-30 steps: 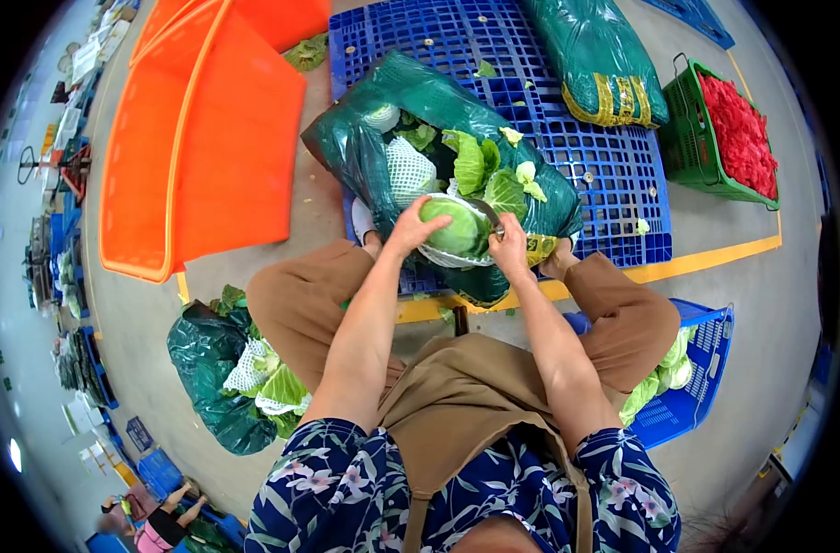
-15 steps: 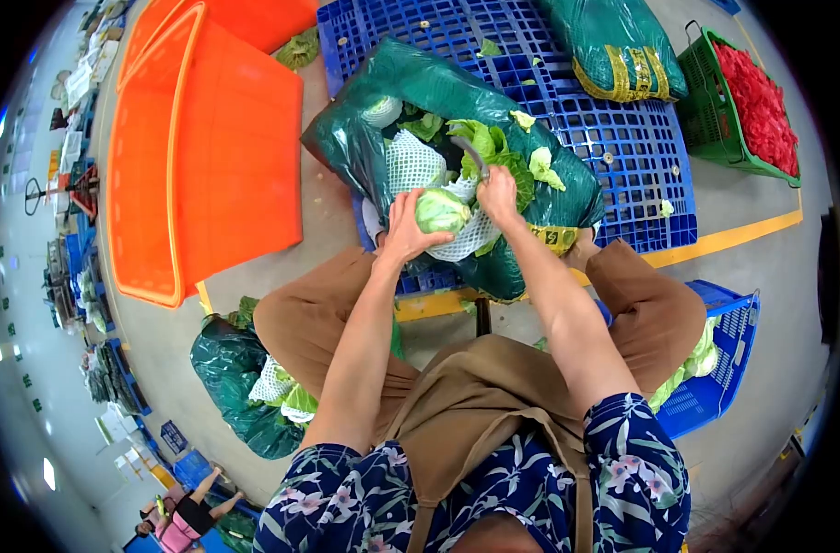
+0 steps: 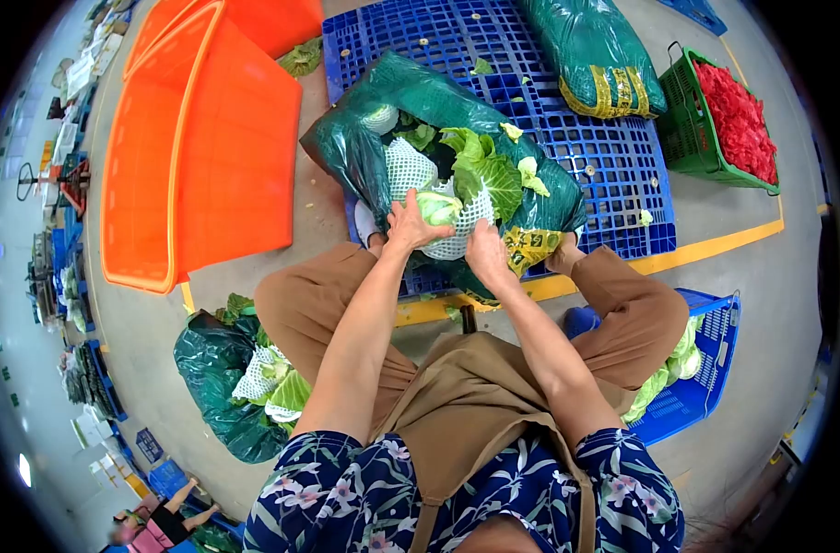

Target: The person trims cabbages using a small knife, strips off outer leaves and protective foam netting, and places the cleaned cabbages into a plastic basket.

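My left hand [image 3: 414, 227] is closed round a pale green cabbage [image 3: 438, 208], its fingers on the left side and the thumb underneath. Close by on the right, my right hand [image 3: 489, 251] is curled into a fist at the edge of a white foam net [image 3: 457, 235]. The blade of the knife seen in that fist earlier is hidden now. Both hands are over an opened dark green plastic bag [image 3: 346, 152]. Inside it lie a net-wrapped cabbage [image 3: 409, 169] and loose outer leaves [image 3: 493, 180].
The bag rests on a blue pallet [image 3: 613, 170], with another green bag [image 3: 590, 46] behind. Orange bins [image 3: 226, 157] stand left; a green crate [image 3: 678, 115] of red material is at right. Beside my legs are a bag of cabbages [image 3: 217, 378] and a blue crate [image 3: 705, 387].
My right hand has come down and towards me from beside the leaves, and the knife blade no longer shows. My left hand keeps its hold on the cabbage. The view has shifted slightly.
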Demonstrator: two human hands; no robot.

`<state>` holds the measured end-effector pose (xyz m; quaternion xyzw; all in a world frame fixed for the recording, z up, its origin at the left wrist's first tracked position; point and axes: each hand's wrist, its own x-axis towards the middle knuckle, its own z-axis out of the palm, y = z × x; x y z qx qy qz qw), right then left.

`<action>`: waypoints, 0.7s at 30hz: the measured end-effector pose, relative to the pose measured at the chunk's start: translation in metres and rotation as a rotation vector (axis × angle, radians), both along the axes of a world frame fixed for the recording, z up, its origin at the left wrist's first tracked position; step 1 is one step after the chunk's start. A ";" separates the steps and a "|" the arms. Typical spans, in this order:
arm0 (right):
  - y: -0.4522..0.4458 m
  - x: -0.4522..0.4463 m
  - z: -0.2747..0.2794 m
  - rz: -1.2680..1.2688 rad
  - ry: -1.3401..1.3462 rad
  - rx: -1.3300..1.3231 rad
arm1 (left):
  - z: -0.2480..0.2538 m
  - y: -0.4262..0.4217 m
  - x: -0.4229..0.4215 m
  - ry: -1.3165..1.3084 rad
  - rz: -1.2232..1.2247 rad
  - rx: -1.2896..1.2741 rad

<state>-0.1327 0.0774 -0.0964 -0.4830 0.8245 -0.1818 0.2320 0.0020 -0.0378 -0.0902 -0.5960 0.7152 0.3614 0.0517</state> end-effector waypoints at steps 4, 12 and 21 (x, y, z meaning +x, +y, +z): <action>0.000 0.011 -0.017 0.028 0.048 0.109 | 0.006 0.001 0.000 0.003 0.040 0.071; -0.028 -0.009 -0.015 0.111 0.026 0.121 | 0.007 0.018 -0.029 -0.047 0.147 -0.050; -0.011 -0.019 -0.010 0.165 0.052 0.265 | 0.014 0.009 -0.030 -0.018 0.079 -0.034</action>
